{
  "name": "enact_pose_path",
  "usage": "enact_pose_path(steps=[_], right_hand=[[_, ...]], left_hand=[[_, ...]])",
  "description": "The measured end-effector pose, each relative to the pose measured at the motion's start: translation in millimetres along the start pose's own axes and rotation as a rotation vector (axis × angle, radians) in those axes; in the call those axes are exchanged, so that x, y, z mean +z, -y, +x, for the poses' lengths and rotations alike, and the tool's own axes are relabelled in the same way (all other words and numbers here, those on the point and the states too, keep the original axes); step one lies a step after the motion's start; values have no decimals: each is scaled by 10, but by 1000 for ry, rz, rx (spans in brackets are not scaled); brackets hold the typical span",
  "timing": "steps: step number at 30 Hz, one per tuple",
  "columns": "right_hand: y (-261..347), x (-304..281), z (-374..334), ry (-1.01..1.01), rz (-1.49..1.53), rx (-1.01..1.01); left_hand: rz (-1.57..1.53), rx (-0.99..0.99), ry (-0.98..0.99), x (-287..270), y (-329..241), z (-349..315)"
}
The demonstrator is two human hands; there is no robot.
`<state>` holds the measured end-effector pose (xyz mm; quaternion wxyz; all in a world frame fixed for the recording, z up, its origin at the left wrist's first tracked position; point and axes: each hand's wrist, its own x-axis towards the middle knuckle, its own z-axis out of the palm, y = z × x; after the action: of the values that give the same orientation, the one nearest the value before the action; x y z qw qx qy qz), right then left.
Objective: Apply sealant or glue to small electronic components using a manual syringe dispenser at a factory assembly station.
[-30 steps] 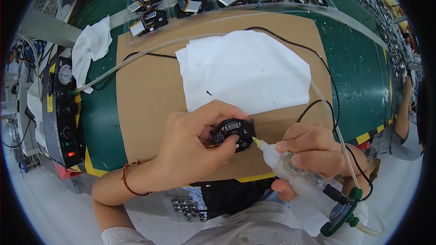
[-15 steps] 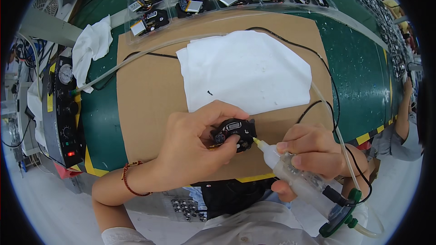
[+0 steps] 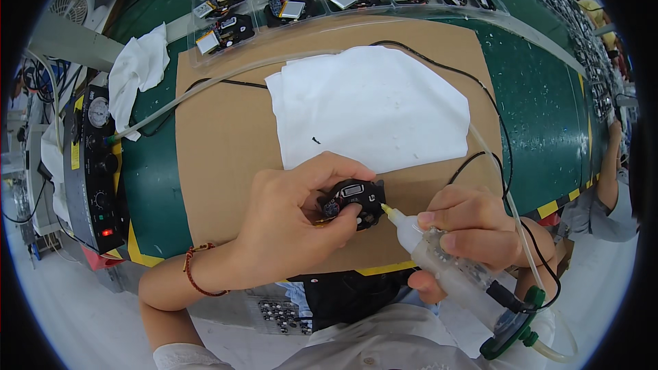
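My left hand (image 3: 298, 205) pinches a small black electronic module (image 3: 355, 200) between thumb and fingers, above the near part of a brown cardboard sheet (image 3: 226, 130). Small parts and thin wires show on the module's face. Wrapped in my right hand (image 3: 473, 229) is a translucent dispensing syringe (image 3: 456, 274) with a white lower end and a yellow tip. That tip points at the module's right edge, at or very close to it; contact is hard to make out. A green cap with a hose closes the syringe's back end.
A white cloth (image 3: 373, 106) lies on the cardboard. Behind it stands a clear compartment tray (image 3: 253, 51) of similar black modules with silver batteries. At left are a black dispenser controller (image 3: 96, 164) with a gauge and a white rag (image 3: 139, 72). Another person's arm (image 3: 608, 168) shows far right.
Both hands keep almost the same places. The syringe tip has shifted very slightly up and left along the module's right edge.
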<state>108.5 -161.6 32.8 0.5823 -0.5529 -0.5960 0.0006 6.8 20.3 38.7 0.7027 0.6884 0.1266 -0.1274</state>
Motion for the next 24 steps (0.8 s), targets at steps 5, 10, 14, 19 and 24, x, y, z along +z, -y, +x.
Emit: enact_pose_path(steps=[5, 10, 14, 19, 24], right_hand=[[-4, 13, 4, -7, 21, -19], [-2, -7, 1, 6, 19, -14], [6, 0, -13, -2, 6, -2], [-31, 39, -29, -56, 40, -40], [-21, -70, 11, -73, 74, -24]], left_hand=[[-4, 12, 5, 6, -1, -1], [9, -14, -8, 12, -10, -10], [3, -23, -12, 6, -14, -8], [7, -14, -6, -1, -24, 12], [-35, 99, -75, 11, 37, -5]])
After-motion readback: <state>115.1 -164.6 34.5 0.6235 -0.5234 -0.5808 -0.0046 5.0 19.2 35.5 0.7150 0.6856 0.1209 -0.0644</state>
